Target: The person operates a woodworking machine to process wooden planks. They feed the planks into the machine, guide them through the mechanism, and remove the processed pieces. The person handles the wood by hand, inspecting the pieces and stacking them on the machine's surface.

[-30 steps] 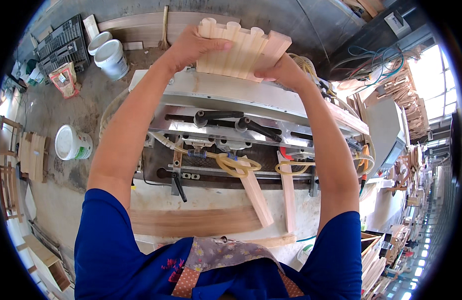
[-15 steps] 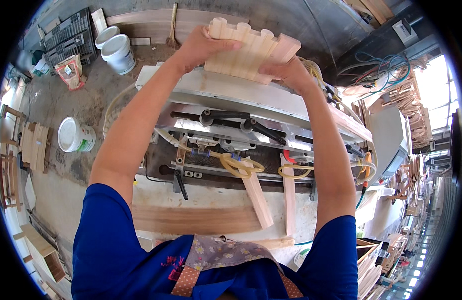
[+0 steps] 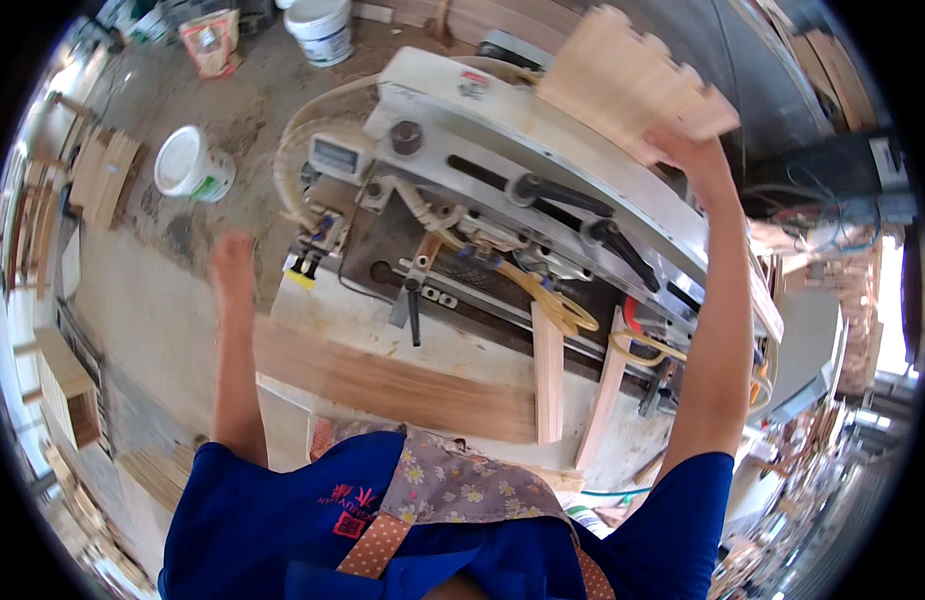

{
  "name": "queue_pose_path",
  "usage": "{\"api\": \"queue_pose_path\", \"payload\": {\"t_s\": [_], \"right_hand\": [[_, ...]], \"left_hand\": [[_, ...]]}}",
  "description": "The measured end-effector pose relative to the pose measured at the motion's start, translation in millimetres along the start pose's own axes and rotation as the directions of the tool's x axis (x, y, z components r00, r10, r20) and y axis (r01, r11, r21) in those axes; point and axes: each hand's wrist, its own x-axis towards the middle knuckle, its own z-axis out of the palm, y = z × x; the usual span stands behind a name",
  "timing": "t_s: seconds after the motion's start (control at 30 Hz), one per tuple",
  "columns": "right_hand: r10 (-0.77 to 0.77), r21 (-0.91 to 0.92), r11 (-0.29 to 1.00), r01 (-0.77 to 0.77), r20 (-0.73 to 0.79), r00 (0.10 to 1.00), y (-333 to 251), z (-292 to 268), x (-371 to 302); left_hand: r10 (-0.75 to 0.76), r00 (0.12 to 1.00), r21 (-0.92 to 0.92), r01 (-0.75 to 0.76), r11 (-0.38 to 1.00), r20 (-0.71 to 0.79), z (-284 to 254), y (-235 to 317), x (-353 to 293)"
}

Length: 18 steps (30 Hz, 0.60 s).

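A row of pale wooden pieces (image 3: 617, 85) with rounded, notched ends sits side by side on the far white top of a machine (image 3: 462, 95). My right hand (image 3: 694, 165) grips the row at its near right end, with the fingers partly hidden by the wood. My left hand (image 3: 234, 262) is away from the machine, over the floor on the left. Motion blurs it, so its fingers do not show clearly. Nothing can be made out in it. Two black clamp levers (image 3: 562, 195) lie across the machine's metal front, between my arms.
A long brown board (image 3: 402, 385) and two narrow wooden strips (image 3: 548, 375) lie on the near white surface. Yellow air hoses (image 3: 567, 312) loop over the machine. White buckets (image 3: 182, 165) stand on the floor to the left. Stacked timber (image 3: 107, 180) is at the far left.
My left hand has let go of the wooden pieces and swung down to the left. My right hand stays on them. The view has turned, shifting the machine rightward.
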Motion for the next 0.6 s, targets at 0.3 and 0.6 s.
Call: {"api": "queue_pose_path", "payload": {"t_s": [0.3,0.6], "right_hand": [[-0.006,0.088,0.996,0.008,-0.026,1.000,13,0,-2],[-0.024,0.142,0.990,0.021,0.020,1.000,11,-1,-3]], "left_hand": [[-0.484,0.762,-0.311,0.629,0.712,0.431,40,88,-65],[-0.452,0.812,-0.296,0.564,0.771,0.368,46,63,-70]]}}
